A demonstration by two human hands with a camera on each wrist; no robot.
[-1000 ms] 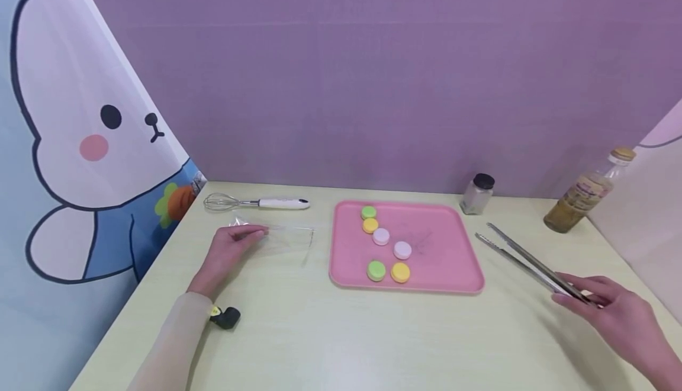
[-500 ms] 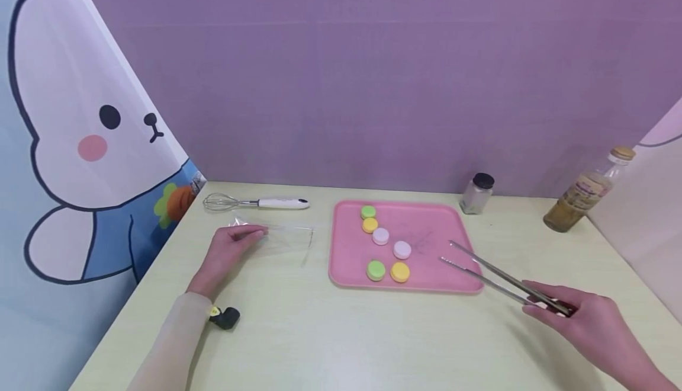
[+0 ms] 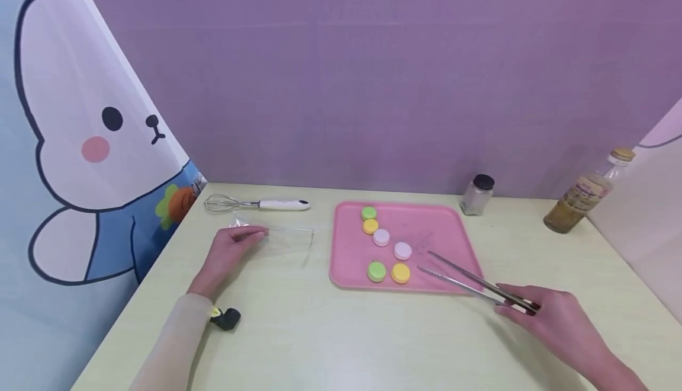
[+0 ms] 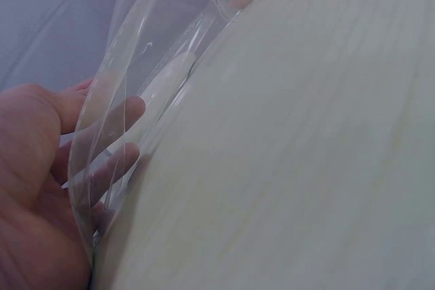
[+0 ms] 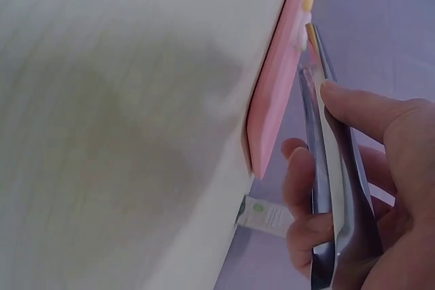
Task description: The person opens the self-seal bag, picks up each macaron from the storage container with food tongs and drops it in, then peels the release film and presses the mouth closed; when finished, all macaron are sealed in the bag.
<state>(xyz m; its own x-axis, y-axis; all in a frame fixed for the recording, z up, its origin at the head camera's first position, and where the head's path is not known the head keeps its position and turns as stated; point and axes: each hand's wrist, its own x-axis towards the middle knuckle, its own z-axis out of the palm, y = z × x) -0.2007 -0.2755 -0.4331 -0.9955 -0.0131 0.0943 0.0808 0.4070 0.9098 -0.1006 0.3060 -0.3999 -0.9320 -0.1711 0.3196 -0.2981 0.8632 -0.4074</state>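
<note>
With thumb and fingers, my left hand [image 3: 231,255] pinches a clear plastic bag [image 3: 288,240] at the table's left. The left wrist view shows the bag [image 4: 170,18] standing partly spread, some fingers seen through its film. My right hand [image 3: 549,320] grips metal tongs [image 3: 469,281], their arms apart with nothing between the tips. Those tips hang over the right part of a pink tray [image 3: 447,219], close to a yellow macaron [image 3: 401,273] and a pale lilac macaron [image 3: 402,251]. Other green, yellow and lilac macarons lie toward the tray's left. In the right wrist view, fingers wrap the tongs [image 5: 340,188].
A whisk [image 3: 256,203] with a white handle lies behind the bag. At the back right stand a black-lidded glass jar [image 3: 476,195] and a corked bottle [image 3: 581,195] of brown liquid. A purple backdrop [image 3: 341,83] rises behind the table [image 3: 330,337].
My right hand has moved left with the tongs, from the table right of the tray to over the tray. The left hand and the bag have stayed in place.
</note>
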